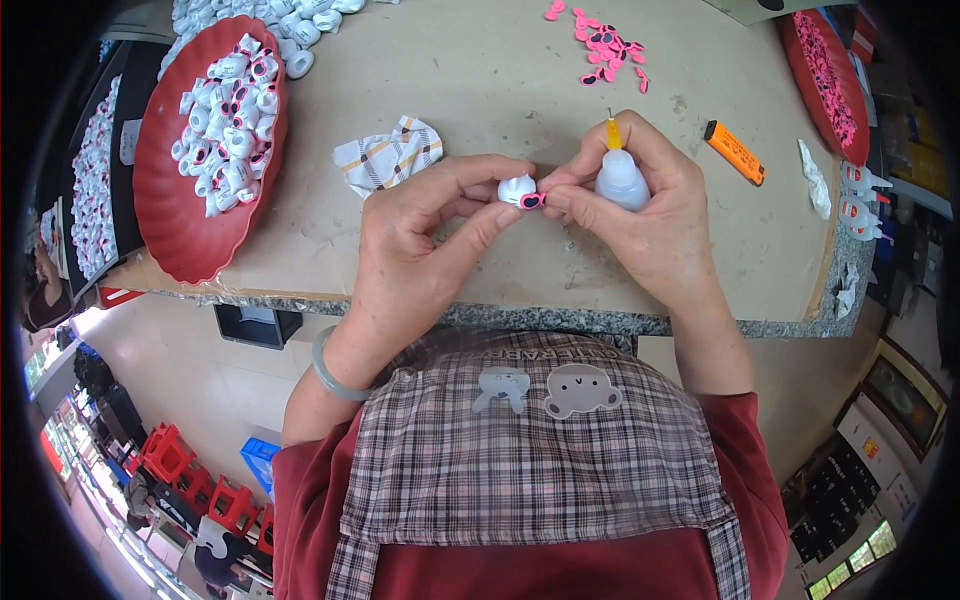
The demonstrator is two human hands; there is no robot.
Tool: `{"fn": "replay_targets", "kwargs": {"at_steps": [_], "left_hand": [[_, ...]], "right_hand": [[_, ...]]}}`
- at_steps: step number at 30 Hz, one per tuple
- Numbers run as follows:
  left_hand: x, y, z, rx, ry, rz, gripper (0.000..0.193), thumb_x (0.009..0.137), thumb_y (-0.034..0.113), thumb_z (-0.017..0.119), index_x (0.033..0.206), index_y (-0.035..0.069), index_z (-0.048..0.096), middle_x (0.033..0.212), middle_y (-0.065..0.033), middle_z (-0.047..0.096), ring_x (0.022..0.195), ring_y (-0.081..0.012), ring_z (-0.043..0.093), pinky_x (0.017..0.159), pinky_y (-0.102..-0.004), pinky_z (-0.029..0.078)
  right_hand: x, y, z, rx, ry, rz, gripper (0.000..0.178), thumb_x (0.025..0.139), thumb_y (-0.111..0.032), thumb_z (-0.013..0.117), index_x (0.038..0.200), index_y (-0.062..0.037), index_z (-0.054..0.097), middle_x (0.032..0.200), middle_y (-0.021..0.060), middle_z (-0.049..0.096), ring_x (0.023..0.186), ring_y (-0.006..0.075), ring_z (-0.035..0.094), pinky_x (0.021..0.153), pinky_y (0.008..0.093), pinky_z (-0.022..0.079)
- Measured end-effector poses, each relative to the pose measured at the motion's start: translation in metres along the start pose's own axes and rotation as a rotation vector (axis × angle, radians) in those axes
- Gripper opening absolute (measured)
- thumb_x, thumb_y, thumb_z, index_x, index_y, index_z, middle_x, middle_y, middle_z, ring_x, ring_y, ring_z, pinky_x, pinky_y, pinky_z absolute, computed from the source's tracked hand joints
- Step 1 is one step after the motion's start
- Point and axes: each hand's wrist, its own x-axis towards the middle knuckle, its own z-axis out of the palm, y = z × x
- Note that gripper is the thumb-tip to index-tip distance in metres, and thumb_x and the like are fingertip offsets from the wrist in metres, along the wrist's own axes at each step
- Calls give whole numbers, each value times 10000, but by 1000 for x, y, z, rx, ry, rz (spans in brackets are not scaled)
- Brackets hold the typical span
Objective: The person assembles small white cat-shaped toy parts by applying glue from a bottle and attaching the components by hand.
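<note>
My left hand (pixel 420 225) pinches a small white toy piece (pixel 516 187) between thumb and fingers, just above the table's front edge. My right hand (pixel 640 205) presses a tiny pink-and-black eyeglass part (pixel 533 200) onto that piece with its fingertips. The same right hand also holds a small white glue bottle (pixel 621 178) with a yellow nozzle, pointing up, against its palm. Both hands touch at the fingertips.
A red tray (pixel 165 215) of finished white pieces sits at the left. A crumpled striped cloth (pixel 388 155) lies behind my left hand. Loose pink eyeglass parts (pixel 603 45), an orange lighter (pixel 735 152), another red tray (pixel 826 80) and glue bottles (pixel 862 200) lie right.
</note>
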Motion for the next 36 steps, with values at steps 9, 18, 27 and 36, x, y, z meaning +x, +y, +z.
{"fn": "replay_targets", "kwargs": {"at_steps": [9,18,27,36], "left_hand": [[0,0,3,351,-11,129,262,816,-76,608,1077,-64,592,1089,-132,623,950,-163,617,821,-270,516],[3,-9,8,163,108,162,221,775,-19,672,992,-20,624,978,-87,670,815,-136,655,702,-236,526],[2,-7,6,97,46,140,257,809,-31,625,1066,-13,618,1004,-101,667,889,-149,636,776,-259,519],[2,-11,2,148,46,98,244,817,-18,625,1061,-11,623,1003,-89,671,862,-140,637,751,-251,514]], "right_hand": [[-5,1,8,-369,123,-122,192,768,39,669,861,-25,514,792,57,669,747,112,648,667,228,513],[-4,0,12,-466,181,-341,230,716,35,714,853,-26,539,810,62,628,728,118,614,638,226,487],[0,7,11,-357,214,-327,274,639,-28,768,825,-52,568,772,52,563,671,200,592,571,294,480],[4,20,14,-434,257,-431,276,643,-66,780,830,-54,577,773,52,578,663,202,591,562,299,474]]}}
